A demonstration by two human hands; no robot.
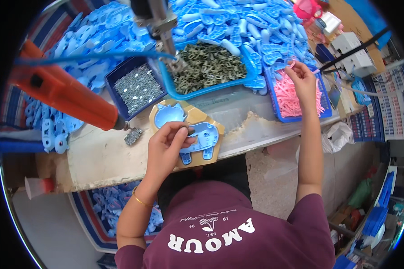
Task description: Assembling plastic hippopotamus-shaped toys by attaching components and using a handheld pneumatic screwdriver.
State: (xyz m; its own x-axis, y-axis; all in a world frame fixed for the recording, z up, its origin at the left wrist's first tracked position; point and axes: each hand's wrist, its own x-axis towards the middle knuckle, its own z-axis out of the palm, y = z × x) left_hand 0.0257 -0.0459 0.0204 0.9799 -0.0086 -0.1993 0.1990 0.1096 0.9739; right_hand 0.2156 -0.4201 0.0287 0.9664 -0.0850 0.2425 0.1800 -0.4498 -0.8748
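Note:
My left hand [167,142] is closed in a pinch over a tan jig [216,151] at the table's front edge. Between its fingertips is a small dark metal piece [191,130], its shape partly hidden. Blue animal-shaped plastic shells lie in the jig: a round head shell [168,115] and a body shell [208,136], which the left fingers partly cover. Off to the right, my right hand [303,83] pinches a small pink plastic piece [291,62] over the back of a blue basket [293,119] filled with pink plastic strips [289,95].
An orange power screwdriver [72,96] hangs at left, its tip near a clump of screws [133,136]. Behind the jig stand a navy tray of screws [138,88] and a blue tray of metal clips [211,67]. Blue plastic parts [256,31] are heaped at the back.

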